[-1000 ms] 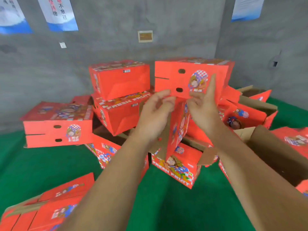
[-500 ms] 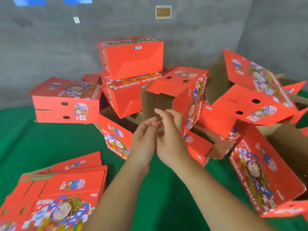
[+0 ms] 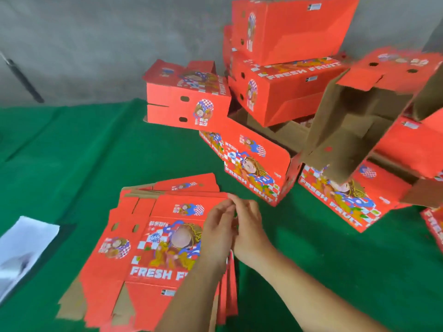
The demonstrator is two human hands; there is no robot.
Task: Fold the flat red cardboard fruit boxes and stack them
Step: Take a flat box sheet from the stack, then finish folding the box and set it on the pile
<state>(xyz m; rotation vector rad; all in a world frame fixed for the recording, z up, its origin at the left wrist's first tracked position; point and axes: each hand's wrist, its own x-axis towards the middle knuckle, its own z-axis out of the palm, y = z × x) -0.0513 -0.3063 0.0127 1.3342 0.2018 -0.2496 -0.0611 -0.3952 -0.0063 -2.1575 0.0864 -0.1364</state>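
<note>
I count two hands, my left hand [image 3: 219, 232] and right hand [image 3: 250, 232]. One stack of flat boxes [image 3: 148, 250] lies here; its sheets are too overlapped to number. At least six folded boxes [image 3: 189, 109] are piled behind. One white sheet [image 3: 24, 245] lies left.

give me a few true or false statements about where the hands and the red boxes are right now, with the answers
1. Both hands are at the right edge of the pile of flat boxes. True: the left hand and the right hand meet there.
2. The flat boxes lie on a green cloth. True.
3. The right hand holds a folded box in the air. False: it is down at the flat pile's edge; how its fingers grip is too blurred to tell.
4. The topmost folded box sits on another folded box. True.
5. The open box on the right shows a red inside. False: its inside is brown cardboard.
</note>
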